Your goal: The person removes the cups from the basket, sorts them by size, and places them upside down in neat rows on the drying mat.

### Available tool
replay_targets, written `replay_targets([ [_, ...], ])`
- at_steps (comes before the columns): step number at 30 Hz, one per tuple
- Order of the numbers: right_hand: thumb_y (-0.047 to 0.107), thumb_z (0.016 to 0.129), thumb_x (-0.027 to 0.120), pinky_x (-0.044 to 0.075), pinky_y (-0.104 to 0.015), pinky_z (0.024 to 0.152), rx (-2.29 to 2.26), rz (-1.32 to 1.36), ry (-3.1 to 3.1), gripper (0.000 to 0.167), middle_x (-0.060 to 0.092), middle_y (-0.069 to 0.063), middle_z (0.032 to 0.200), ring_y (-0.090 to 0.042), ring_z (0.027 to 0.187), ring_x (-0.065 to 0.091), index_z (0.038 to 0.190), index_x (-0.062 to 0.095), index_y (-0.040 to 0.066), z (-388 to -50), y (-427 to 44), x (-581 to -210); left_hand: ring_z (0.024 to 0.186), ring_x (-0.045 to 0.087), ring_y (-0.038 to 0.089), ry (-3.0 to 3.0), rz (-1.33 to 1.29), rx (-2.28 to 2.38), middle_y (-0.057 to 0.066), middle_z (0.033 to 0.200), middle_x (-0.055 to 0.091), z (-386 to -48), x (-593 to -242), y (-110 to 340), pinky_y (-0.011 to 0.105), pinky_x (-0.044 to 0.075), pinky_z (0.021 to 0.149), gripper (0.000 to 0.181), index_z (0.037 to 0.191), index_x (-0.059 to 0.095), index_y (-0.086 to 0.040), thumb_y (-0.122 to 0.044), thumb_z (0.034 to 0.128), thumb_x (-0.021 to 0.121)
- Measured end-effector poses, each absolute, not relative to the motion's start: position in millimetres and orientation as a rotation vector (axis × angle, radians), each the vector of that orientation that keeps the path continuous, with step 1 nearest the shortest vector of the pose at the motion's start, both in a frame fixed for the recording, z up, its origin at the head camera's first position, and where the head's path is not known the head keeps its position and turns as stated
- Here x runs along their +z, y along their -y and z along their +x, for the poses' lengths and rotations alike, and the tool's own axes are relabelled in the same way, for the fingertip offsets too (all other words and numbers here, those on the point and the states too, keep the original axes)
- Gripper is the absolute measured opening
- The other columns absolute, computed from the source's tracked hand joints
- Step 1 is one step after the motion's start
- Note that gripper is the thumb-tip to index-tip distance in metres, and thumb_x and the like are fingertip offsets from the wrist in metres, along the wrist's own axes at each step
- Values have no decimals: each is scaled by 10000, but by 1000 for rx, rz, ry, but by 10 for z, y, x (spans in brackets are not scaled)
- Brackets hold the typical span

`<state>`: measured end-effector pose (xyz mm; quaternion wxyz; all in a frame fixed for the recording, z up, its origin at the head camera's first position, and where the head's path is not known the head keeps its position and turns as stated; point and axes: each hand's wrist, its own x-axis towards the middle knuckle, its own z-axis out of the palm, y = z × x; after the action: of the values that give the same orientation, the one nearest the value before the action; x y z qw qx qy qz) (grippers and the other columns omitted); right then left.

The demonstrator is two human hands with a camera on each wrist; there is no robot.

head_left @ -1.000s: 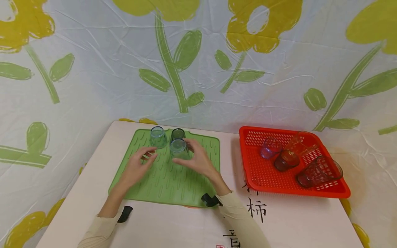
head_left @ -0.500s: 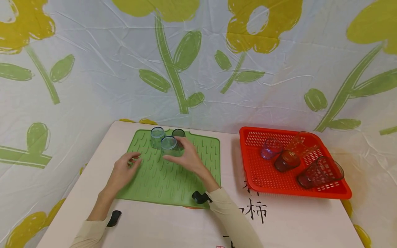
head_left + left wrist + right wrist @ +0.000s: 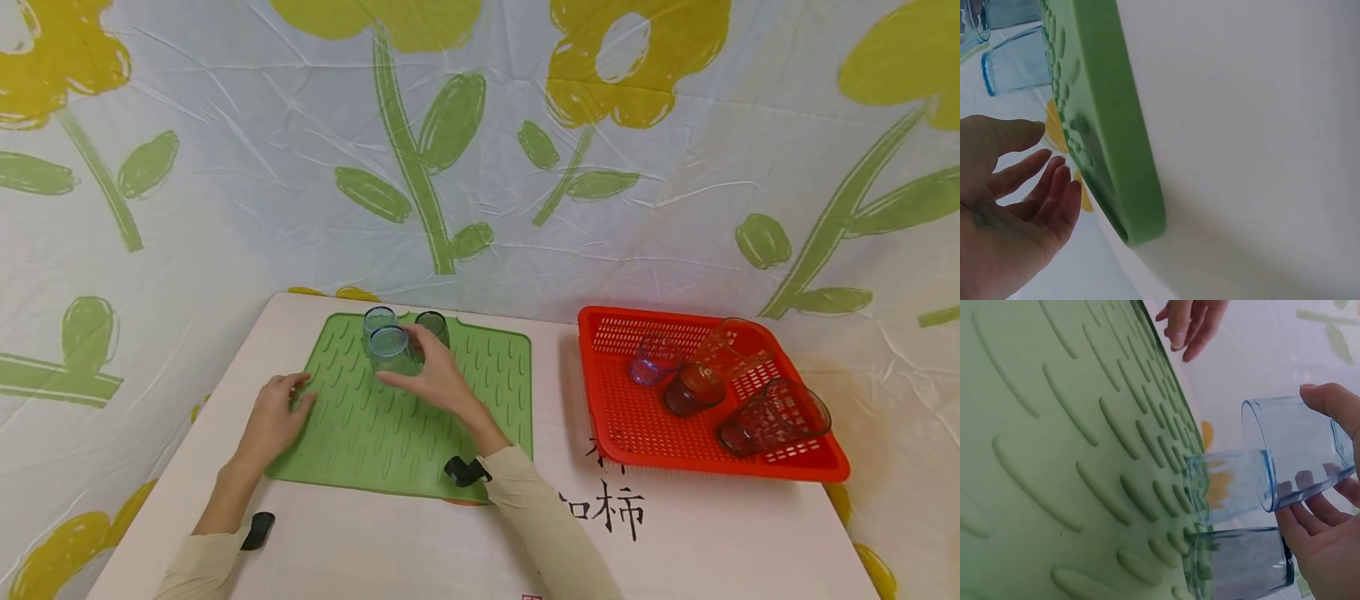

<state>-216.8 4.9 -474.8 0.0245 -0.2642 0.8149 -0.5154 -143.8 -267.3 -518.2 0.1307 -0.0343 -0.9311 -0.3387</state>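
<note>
My right hand (image 3: pixel 441 382) grips a light blue glass (image 3: pixel 388 354) between thumb and fingers, mouth down. In the right wrist view that glass's rim is apart from the green drying mat (image 3: pixel 390 450). Just behind it a second light blue glass (image 3: pixel 378 316) stands upside down on the mat, partly hidden. A dark grey glass (image 3: pixel 434 323) stands upside down to its right, partly covered by my fingers. My left hand (image 3: pixel 274 418) is at the mat's left edge, its fingers loosely bent, with nothing in it.
A red plastic basket (image 3: pixel 720 469) stands to the right on the white table (image 3: pixel 450 542). Inside lie several glasses: a purple one (image 3: pixel 652 367), a small dark one (image 3: pixel 690 392), a large dark one (image 3: pixel 765 421) and a clear one (image 3: pixel 731 346). A flowered cloth (image 3: pixel 300 233) hangs behind.
My right hand has carried the light blue glass leftward, from in front of the dark glass to in front of the other blue one. My left hand has drawn back to the left.
</note>
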Motion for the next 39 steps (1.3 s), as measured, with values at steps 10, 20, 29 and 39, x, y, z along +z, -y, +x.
replay_targets([
  [10,280,880,840,467,-321,1055,-1568,-772,-2512,763,576,-70,1363,-190,1262,558,1498,429,102,-2242,63,-4820,968,578,480,2792,-87,-957,369,1098,542,-1409,-5244,2842,601,504,846,379,1285,529,209,88,942,635],
  [20,278,881,839,484,-324,1039,-1528,-724,-2515,779,589,-102,1363,-222,1265,575,1505,414,82,-2275,198,-4915,961,606,473,2827,-117,-999,380,1099,540,-1389,-5239,2887,582,528,827,362,1287,524,232,116,953,605],
  [29,288,869,855,497,-298,1008,-1483,-711,-2519,789,586,-111,1383,-230,1242,591,1489,424,60,-2248,317,-4919,975,601,458,2841,-115,-1006,369,1117,557,-1394,-5244,2903,565,520,828,361,1296,529,218,162,942,572],
  [39,288,838,885,497,-259,939,-1403,-743,-2560,752,592,-98,1324,-187,1150,577,1432,493,44,-2235,439,-4987,971,599,452,2834,-104,-1014,364,1117,555,-1385,-5253,2910,564,514,826,348,1289,538,209,158,946,570],
])
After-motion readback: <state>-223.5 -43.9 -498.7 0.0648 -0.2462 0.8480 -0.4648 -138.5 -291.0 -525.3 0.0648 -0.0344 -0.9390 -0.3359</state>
